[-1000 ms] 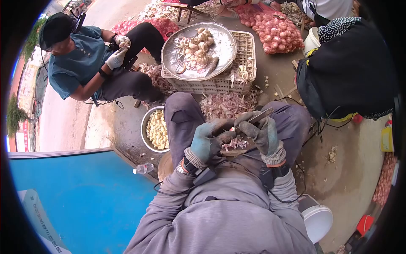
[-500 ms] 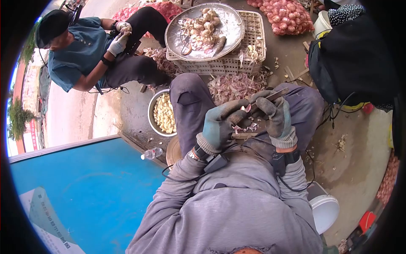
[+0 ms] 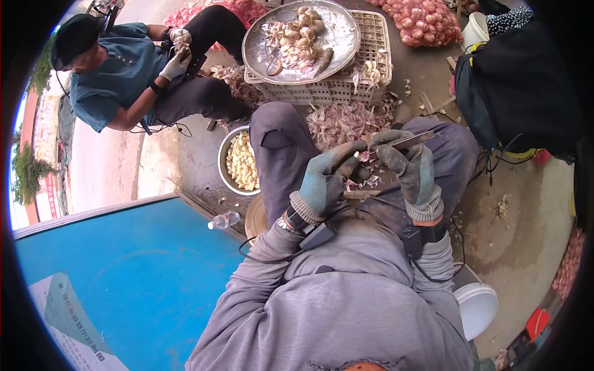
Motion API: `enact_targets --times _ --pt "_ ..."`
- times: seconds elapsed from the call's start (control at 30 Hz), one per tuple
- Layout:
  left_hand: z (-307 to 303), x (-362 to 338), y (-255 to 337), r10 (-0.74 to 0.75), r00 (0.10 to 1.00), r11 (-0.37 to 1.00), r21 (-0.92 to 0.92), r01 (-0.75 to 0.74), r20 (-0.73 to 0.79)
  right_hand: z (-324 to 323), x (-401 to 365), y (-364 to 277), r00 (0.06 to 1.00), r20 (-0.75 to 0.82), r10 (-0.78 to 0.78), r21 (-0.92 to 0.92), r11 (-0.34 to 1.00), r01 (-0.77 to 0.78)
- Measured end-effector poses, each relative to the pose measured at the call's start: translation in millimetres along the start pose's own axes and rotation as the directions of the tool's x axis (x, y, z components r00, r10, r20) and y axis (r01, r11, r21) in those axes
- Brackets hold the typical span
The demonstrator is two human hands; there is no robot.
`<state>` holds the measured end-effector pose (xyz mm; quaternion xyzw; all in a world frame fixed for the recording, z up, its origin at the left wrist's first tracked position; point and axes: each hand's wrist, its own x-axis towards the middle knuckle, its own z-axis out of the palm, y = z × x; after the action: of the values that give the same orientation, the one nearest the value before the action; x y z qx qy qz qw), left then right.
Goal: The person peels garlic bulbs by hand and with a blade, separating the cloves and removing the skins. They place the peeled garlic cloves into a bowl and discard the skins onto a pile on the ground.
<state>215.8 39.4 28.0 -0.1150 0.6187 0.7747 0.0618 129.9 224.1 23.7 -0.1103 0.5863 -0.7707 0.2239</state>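
Observation:
My left hand (image 3: pixel 327 178), in a grey-blue work glove, has its fingers closed in a pinch. A small pale garlic clove (image 3: pixel 357 155) shows at its fingertips. My right hand (image 3: pixel 413 176), gloved the same way, is wrapped round a knife (image 3: pixel 413 141) whose flat blade points up to the right. Both hands are close together above my lap, their fingertips a small gap apart. Pinkish garlic skins (image 3: pixel 365 182) lie just below the fingers. The knife's handle is mostly hidden by my right fingers.
Peeled cloves fill a metal bowl (image 3: pixel 226 162) left of my knee. Ahead, a round tray (image 3: pixel 340 46) with garlic bulbs rests on a plastic crate (image 3: pixel 375 43). A pile of skins (image 3: pixel 346 123) lies before it. A co-worker (image 3: pixel 127 77) sits at left; a blue board (image 3: pixel 154 260) is nearby.
My hands have moved slightly apart at the fingertips, and the knife has shifted a little right. The clove at my left fingertips shows more plainly. The co-worker's hands have shifted slightly.

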Motion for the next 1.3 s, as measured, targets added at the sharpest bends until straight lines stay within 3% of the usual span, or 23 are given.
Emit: enact_targets --times 0.1,0.17,0.23,0.3,0.4,0.47,0.57,0.6,0.63,0.67,0.7,0.83,0.97,1.0,1.13,1.23,1.3 --pt "-1 2 -6 0.086 0.996 0.984 0.157 -0.086 0.009 10 -2 1 0.999 0.034 -0.030 0.018 0.999 0.029" --pt "-4 2 -10 0.131 0.991 0.960 0.248 -0.130 0.014 14 -4 -2 0.999 0.018 -0.033 -0.089 0.995 0.035" --pt "-6 6 -19 0.405 0.911 0.821 0.408 -0.399 0.076 13 -5 8 0.999 0.009 0.034 0.012 0.999 -0.034" --pt "-10 5 -24 0.328 0.941 0.797 0.510 -0.324 0.085 14 -4 11 0.993 -0.030 0.115 0.135 0.985 -0.110" --pt "-9 7 -30 0.327 0.941 0.819 0.469 -0.330 0.091 18 -5 11 0.999 -0.037 -0.013 -0.117 0.993 0.008" --pt "-12 8 -30 0.300 0.945 0.775 0.545 -0.320 0.128 16 -3 14 0.998 -0.046 -0.030 -0.111 0.993 0.024" --pt "-15 8 -34 0.244 0.957 0.872 0.396 -0.287 0.155 12 -4 21 0.998 -0.069 -0.016 -0.079 0.997 0.011" --pt "-14 8 -30 0.335 0.929 0.830 0.419 -0.369 0.155 13 -5 16 0.997 -0.075 0.016 -0.061 0.998 -0.020" --pt "-9 6 -21 0.333 0.930 0.830 0.421 -0.367 0.153 15 -5 12 0.996 -0.080 0.047 -0.041 0.998 -0.050" --pt "-2 4 -12 0.162 0.986 0.978 0.125 -0.167 0.044 16 -5 7 0.996 -0.078 0.050 -0.039 0.998 -0.053" --pt "2 1 -4 -0.043 0.999 0.979 -0.201 0.041 -0.005 16 -5 2 0.997 -0.055 0.051 -0.030 0.998 -0.053" --pt "-1 3 -3 0.038 0.999 0.999 -0.021 -0.038 0.001 12 -3 -1 0.997 0.010 0.075 0.067 0.995 -0.075" --pt "6 4 1 -0.015 1.000 0.995 0.101 0.017 -0.018 10 -3 1 0.995 -0.037 0.093 0.084 0.992 -0.090" --pt "5 1 -1 0.061 0.998 0.996 0.070 -0.062 0.013 12 -3 -1 0.996 -0.049 0.072 0.084 0.994 -0.068" --pt "-1 6 -1 0.032 0.999 0.995 0.098 -0.036 0.034 7 -1 0 0.996 0.019 0.086 0.034 0.996 -0.087" --pt "-9 7 3 -0.046 0.997 0.996 0.083 0.041 0.064 5 -2 6 0.995 0.010 0.102 0.111 0.989 -0.103" --pt "-9 6 6 -0.137 0.990 0.982 -0.128 0.141 0.041 0 -2 9 0.991 -0.043 0.129 0.129 0.984 -0.122"
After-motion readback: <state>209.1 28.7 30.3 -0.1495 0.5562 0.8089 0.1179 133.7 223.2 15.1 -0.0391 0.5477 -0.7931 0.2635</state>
